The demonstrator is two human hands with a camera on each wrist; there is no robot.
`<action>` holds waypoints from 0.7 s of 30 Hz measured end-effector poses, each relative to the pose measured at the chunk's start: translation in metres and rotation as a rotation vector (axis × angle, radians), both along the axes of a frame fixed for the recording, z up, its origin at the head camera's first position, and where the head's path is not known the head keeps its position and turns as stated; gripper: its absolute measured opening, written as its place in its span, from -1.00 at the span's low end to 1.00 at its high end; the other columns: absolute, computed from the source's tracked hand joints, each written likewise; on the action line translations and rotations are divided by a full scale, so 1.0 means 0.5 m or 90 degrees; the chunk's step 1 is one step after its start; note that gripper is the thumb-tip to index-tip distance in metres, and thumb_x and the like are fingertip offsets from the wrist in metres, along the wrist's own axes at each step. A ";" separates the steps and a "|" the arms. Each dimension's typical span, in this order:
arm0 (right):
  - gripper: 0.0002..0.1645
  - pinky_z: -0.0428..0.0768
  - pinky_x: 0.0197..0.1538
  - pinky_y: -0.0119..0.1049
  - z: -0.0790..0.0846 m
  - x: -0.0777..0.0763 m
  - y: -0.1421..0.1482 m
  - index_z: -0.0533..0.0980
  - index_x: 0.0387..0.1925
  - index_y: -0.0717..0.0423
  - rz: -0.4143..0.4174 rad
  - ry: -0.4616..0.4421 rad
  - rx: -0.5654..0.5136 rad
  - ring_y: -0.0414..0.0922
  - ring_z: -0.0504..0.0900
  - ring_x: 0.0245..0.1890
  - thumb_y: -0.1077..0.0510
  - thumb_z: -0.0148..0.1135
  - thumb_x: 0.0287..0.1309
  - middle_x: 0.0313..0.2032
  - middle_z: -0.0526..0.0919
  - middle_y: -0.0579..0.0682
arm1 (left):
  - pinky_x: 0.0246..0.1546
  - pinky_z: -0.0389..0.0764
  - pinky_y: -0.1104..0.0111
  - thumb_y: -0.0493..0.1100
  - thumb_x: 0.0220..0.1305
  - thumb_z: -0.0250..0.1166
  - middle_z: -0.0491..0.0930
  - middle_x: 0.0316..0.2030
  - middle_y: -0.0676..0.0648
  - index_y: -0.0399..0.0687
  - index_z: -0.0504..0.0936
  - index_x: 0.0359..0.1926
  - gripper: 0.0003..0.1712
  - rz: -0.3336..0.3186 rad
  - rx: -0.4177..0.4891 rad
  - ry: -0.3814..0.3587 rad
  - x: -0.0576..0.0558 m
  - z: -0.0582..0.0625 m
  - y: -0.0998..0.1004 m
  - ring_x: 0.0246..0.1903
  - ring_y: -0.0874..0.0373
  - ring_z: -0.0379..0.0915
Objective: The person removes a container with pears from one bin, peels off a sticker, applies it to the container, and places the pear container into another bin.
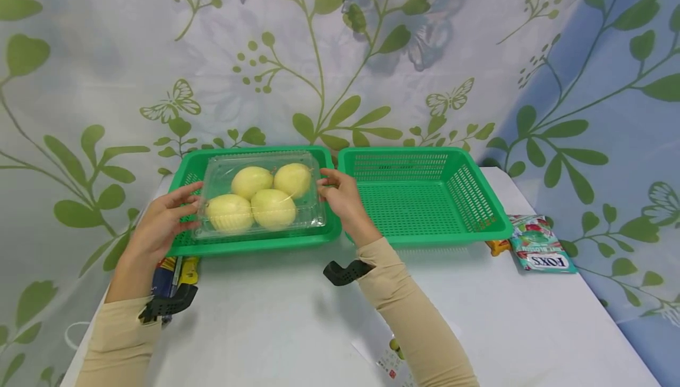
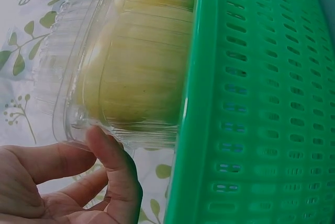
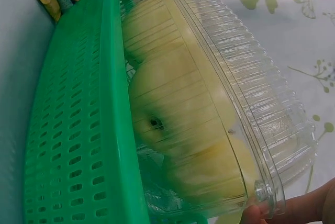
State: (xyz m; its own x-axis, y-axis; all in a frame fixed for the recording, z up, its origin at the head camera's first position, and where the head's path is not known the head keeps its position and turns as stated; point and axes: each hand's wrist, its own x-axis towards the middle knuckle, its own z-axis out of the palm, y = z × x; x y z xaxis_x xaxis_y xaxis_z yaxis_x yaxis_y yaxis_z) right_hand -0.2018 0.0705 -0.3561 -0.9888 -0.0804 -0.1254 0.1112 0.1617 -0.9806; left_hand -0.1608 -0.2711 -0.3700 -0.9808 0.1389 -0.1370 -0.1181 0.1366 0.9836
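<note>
A clear plastic clamshell box (image 1: 308, 210) with several pale yellow fruits (image 1: 273, 210) inside is at the opening of the left green basket (image 1: 255, 249). Its lower part is hidden behind the basket's rim in both wrist views, so I cannot tell if it touches the bottom. My left hand (image 1: 159, 222) grips the box's left end; in the left wrist view the thumb and fingers of that hand (image 2: 112, 177) pinch its corner. At the right end my right hand (image 1: 342, 198) pinches the lid's edge. The right wrist view shows only part of this hand (image 3: 254, 213), at the box's corner.
A second green basket (image 1: 404, 210) stands just right of the first. Beside it lie a FOX'S candy bag (image 1: 539, 245) and an orange packet (image 1: 498, 248). Blue and yellow packets (image 1: 188, 270) lie by the left forearm. A printed paper (image 1: 390, 357) is partly under the right sleeve.
</note>
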 end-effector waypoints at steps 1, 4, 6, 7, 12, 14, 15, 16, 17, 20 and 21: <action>-0.41 0.61 -0.11 -0.33 0.001 0.001 0.000 0.36 0.42 0.07 -0.001 0.000 -0.001 -0.11 0.58 -0.19 0.34 0.06 0.40 0.08 0.55 0.13 | -0.18 0.63 0.52 -0.03 0.52 0.13 0.33 -0.04 0.18 -0.01 0.03 0.60 -0.23 0.000 0.004 0.000 0.000 0.001 0.000 -0.09 0.42 0.41; -0.41 0.61 -0.09 -0.32 0.003 0.002 0.001 0.37 0.41 0.07 -0.003 0.000 -0.003 -0.12 0.57 -0.19 0.34 0.06 0.39 0.06 0.56 0.12 | -0.20 0.63 0.52 -0.05 0.51 0.14 0.34 -0.06 0.17 -0.03 0.03 0.59 -0.22 0.000 0.032 0.002 0.001 0.002 0.001 -0.11 0.41 0.42; -0.41 0.61 -0.07 -0.31 0.004 0.003 0.002 0.37 0.41 0.06 -0.003 0.002 -0.004 -0.10 0.58 -0.18 0.34 0.06 0.39 0.06 0.56 0.12 | -0.21 0.63 0.51 -0.07 0.51 0.14 0.35 -0.06 0.17 -0.04 0.04 0.59 -0.23 0.000 0.052 0.004 0.003 0.002 0.001 -0.13 0.40 0.41; -0.41 0.61 -0.07 -0.30 0.004 0.004 0.003 0.38 0.41 0.06 -0.004 0.003 -0.006 -0.10 0.58 -0.18 0.34 0.06 0.39 0.06 0.56 0.12 | -0.21 0.63 0.51 -0.08 0.51 0.14 0.35 -0.06 0.18 -0.04 0.04 0.59 -0.24 -0.001 0.063 0.006 0.004 0.002 0.001 -0.14 0.39 0.40; -0.44 0.62 -0.05 -0.31 0.006 0.010 0.005 0.40 0.39 0.07 -0.006 0.006 -0.020 -0.12 0.57 -0.16 0.32 0.09 0.40 0.03 0.57 0.10 | -0.26 0.64 0.49 -0.14 0.52 0.12 0.40 -0.06 0.17 -0.04 0.10 0.58 -0.29 -0.007 0.126 0.018 0.013 -0.001 -0.001 -0.20 0.35 0.38; -0.46 0.60 -0.07 -0.32 0.008 0.013 0.006 0.41 0.38 0.08 -0.009 0.006 -0.036 -0.14 0.56 -0.20 0.30 0.10 0.41 -0.01 0.57 0.09 | -0.26 0.64 0.49 -0.16 0.52 0.12 0.40 -0.05 0.15 -0.02 0.13 0.57 -0.31 -0.009 0.138 0.024 0.017 -0.001 -0.002 -0.20 0.34 0.39; -0.48 0.59 -0.07 -0.33 0.009 0.014 0.008 0.41 0.37 0.09 -0.010 0.005 -0.047 -0.16 0.55 -0.23 0.29 0.09 0.43 -0.02 0.57 0.07 | -0.27 0.64 0.49 -0.17 0.52 0.12 0.39 -0.04 0.15 -0.01 0.14 0.56 -0.32 -0.010 0.141 0.026 0.019 -0.001 -0.002 -0.20 0.34 0.39; -0.49 0.58 -0.08 -0.34 0.009 0.016 0.009 0.42 0.37 0.10 -0.011 0.005 -0.056 -0.17 0.54 -0.25 0.29 0.06 0.44 -0.04 0.57 0.06 | -0.27 0.63 0.49 -0.17 0.52 0.12 0.39 -0.03 0.14 0.00 0.16 0.56 -0.33 -0.011 0.144 0.029 0.020 -0.001 -0.001 -0.20 0.34 0.39; -0.50 0.58 -0.09 -0.34 0.011 0.018 0.010 0.42 0.37 0.11 -0.012 0.006 -0.067 -0.18 0.54 -0.27 0.30 0.04 0.45 -0.05 0.57 0.06 | -0.27 0.63 0.50 -0.18 0.52 0.12 0.38 -0.03 0.13 0.01 0.17 0.55 -0.33 -0.011 0.146 0.032 0.022 -0.001 -0.001 -0.20 0.34 0.40; -0.50 0.58 -0.10 -0.35 0.013 0.023 0.015 0.41 0.38 0.12 -0.010 0.010 -0.090 -0.20 0.54 -0.29 0.33 -0.04 0.47 -0.07 0.56 0.05 | -0.27 0.63 0.50 -0.20 0.51 0.12 0.38 -0.03 0.12 0.03 0.21 0.54 -0.36 -0.011 0.147 0.042 0.027 -0.001 0.001 -0.19 0.34 0.41; -0.49 0.58 -0.10 -0.36 0.013 0.025 0.017 0.40 0.38 0.12 -0.009 0.013 -0.094 -0.20 0.55 -0.29 0.34 -0.05 0.47 -0.07 0.57 0.06 | -0.27 0.63 0.50 -0.20 0.51 0.12 0.39 -0.04 0.12 0.04 0.23 0.53 -0.36 -0.011 0.149 0.045 0.028 -0.001 0.002 -0.19 0.34 0.42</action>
State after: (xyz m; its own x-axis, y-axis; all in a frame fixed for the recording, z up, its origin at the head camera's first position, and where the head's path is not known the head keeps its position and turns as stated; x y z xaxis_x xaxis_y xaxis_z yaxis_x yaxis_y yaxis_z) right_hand -0.1893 0.0789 -0.3496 -0.9922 -0.0831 -0.0929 0.0920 0.0140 -0.9957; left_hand -0.1469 -0.2701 -0.3707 -0.9840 0.1758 -0.0295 -0.0469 -0.0952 0.9944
